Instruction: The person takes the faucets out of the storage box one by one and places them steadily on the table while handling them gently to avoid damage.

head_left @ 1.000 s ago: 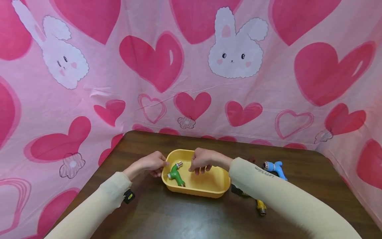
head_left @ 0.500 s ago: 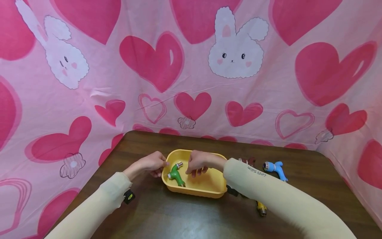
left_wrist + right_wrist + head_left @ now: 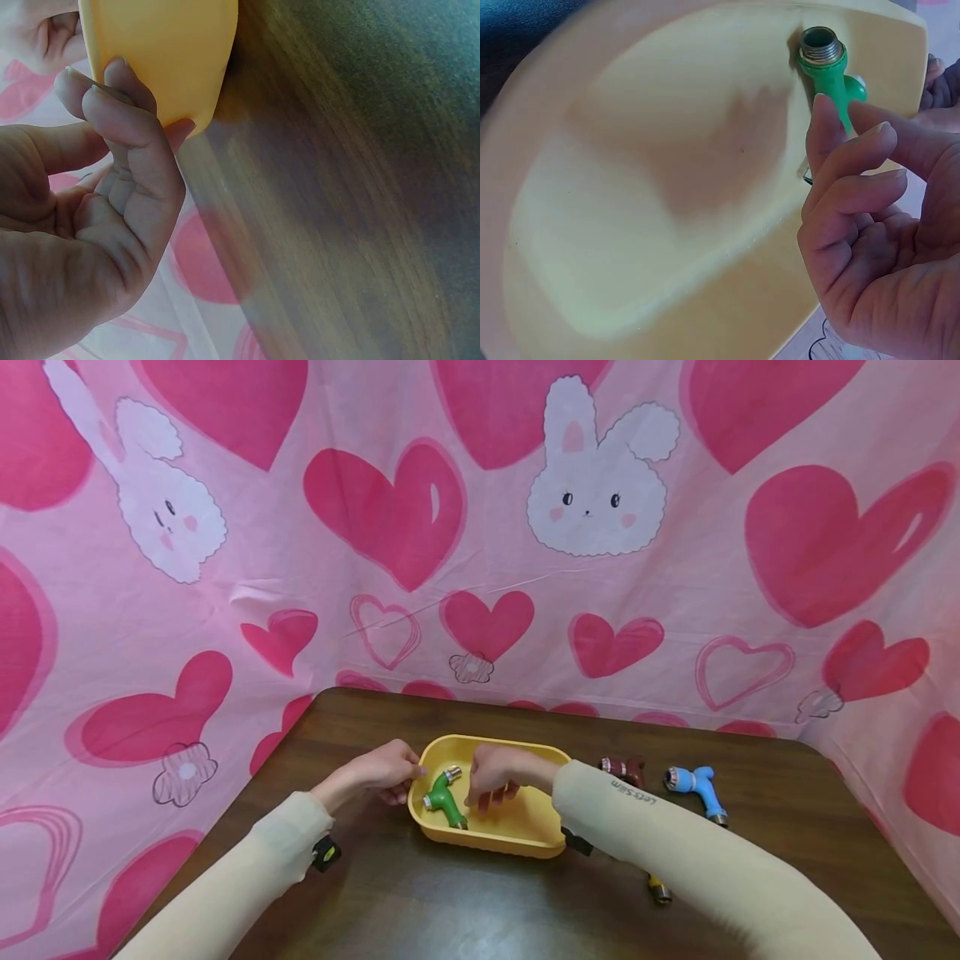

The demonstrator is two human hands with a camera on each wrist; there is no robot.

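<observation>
A yellow basin [image 3: 525, 814] stands on the table, with a green pipe fitting [image 3: 446, 802] with threaded metal ends lying at the left of its floor. My left hand [image 3: 386, 772] pinches the basin's left rim. Over the basin, just right of the green fitting, my right hand [image 3: 495, 772] has its fingers loosely bent. In the right wrist view, the thumb and index finger of that hand [image 3: 877, 217] are parted and hold nothing; they overlap the lower part of the green fitting [image 3: 829, 82]. Contact with it cannot be told.
Right of the basin lie a dark red fitting [image 3: 625, 768], a blue fitting [image 3: 697, 789] and a yellow fitting [image 3: 660, 891] partly under the right sleeve [image 3: 675, 843]. The brown table [image 3: 390, 893] meets a pink heart-printed cloth [image 3: 487, 568] behind.
My right hand has moved left and slightly down, closer to the green fitting. Its sleeve has uncovered the dark red fitting and more of the blue one. My left hand stays on the rim.
</observation>
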